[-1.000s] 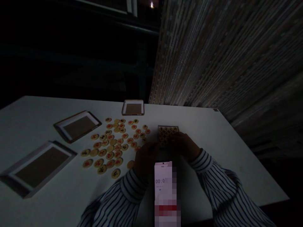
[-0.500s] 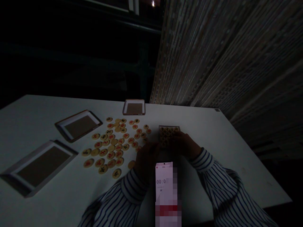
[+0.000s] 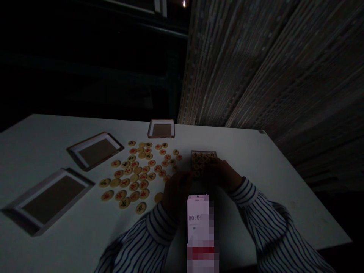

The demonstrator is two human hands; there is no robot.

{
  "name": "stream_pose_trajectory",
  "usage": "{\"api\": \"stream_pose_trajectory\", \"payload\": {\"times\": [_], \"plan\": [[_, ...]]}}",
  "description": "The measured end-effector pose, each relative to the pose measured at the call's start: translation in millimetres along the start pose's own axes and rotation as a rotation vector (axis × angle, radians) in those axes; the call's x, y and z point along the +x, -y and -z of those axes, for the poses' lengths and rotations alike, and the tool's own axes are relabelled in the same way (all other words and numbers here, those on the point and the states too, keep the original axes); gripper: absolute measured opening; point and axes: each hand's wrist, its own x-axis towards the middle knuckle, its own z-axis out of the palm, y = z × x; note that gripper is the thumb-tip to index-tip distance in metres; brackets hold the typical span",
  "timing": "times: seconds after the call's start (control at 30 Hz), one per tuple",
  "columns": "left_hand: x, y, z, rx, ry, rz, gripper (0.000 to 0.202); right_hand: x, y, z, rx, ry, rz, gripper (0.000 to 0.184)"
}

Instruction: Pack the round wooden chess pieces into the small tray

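A small open box [image 3: 215, 152] filled with rows of round Chinese chess pieces [image 3: 201, 156] sits in front of me. My right hand [image 3: 223, 173] lies over the box's right side, its fingers bent towards the pieces. My left hand [image 3: 176, 189] is at the box's near left corner, beside the loose pieces. Deep shadow hides the fingertips of both hands, so I cannot tell whether either one grips a piece or the box. Many loose Chinese chess pieces [image 3: 135, 178], marked in red or black or showing a blank face, are spread to the left.
Three shallow trays stand on the white table [image 3: 256, 159]: a near left tray [image 3: 47, 199], one behind it [image 3: 96, 151], and a far tray [image 3: 161, 129]. A lit phone [image 3: 198, 210] lies between my forearms. A hanging curtain [image 3: 227, 76] borders the table's far right side.
The view has shifted very slightly. Both hands and the box stay nearly in the same place, and the loose pieces look unchanged.
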Motion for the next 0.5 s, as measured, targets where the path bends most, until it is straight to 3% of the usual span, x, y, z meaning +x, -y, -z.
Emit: {"api": "stream_pose_trajectory", "payload": {"times": [0.37, 0.5], "plan": [[-2, 1, 0.5, -0.030, -0.014, -0.031, 0.023, 0, 2, 2, -0.021, 0.010, -0.004, 0.016], [-7, 1, 11.8, 0.001, 0.023, -0.033, 0.024, 1, 1, -2, -0.053, -0.033, -0.040, 0.019]]}}
